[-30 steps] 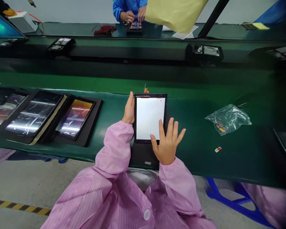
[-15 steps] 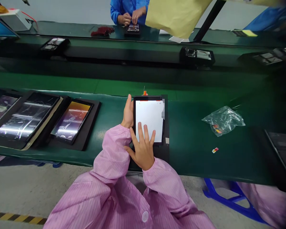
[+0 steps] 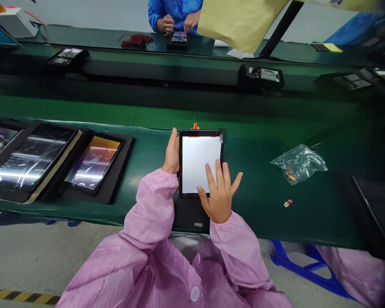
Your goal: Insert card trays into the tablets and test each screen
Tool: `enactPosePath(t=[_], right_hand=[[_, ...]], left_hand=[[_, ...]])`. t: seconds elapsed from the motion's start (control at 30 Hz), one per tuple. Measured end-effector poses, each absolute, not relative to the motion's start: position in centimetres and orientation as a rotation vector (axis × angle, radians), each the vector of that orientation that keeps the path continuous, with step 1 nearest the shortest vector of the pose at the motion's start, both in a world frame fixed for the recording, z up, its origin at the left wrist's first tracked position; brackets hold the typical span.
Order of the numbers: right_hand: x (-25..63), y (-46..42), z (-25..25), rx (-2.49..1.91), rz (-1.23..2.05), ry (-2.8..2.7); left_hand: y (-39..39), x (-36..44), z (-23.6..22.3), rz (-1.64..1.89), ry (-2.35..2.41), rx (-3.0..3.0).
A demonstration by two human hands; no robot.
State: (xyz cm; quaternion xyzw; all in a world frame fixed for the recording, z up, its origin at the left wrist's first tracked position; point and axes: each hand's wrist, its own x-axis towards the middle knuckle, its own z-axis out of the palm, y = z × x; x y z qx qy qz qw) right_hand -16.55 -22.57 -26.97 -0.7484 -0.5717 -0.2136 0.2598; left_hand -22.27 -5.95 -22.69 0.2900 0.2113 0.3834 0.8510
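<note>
Fingers (image 3: 218, 173) of right hand (image 3: 220, 204) spread apart over lower right of white-screened tablet (image 3: 195, 158); contact unclear. Left hand (image 3: 171, 155) at its left edge, thumb alongside, other fingers mostly hidden, closure not readable. Tablet near front edge of table (image 3: 250, 184), above black board (image 3: 186, 214). Rightward: small card (image 3: 288, 203), clear plastic bag (image 3: 303, 162). Leftward: second tablet (image 3: 94, 162) on black tray (image 3: 117, 169).

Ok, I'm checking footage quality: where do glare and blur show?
Head view: glare streaks the tablets at left; the held tablet has a nearly white screen and blocky patches by its top right corner; the right edge is dark and blurry.
</note>
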Motion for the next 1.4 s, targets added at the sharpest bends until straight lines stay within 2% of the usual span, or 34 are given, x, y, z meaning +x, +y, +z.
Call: enactPosePath(t=[0.17,0.37,0.5,0.93,1.4], right_hand=[[-16.2,-20.4,-25.4,-2.003,-0.615,-1.617],[-16.2,-18.2,-24.2,-2.058,-0.534,-1.711],[-16.8,-18.6,-24.7,-2.119,-0.493,-1.734],[-19.7,-24.4,-28.0,-2.211,-0.316,-1.783],[-20.4,-26.2,-28.5,-2.249,-0.243,-1.830]], left_hand=[[-6.0,-22.2,-22.6,0.794,0.401,0.494],[-6.3,-22.4,-22.2,0.778,0.427,0.656],[-6.3,-22.5,-22.1,0.779,0.423,0.799],[-6.0,-22.5,-22.5,0.772,0.389,0.749],[-6.2,-22.4,-22.4,0.773,0.410,0.818]])
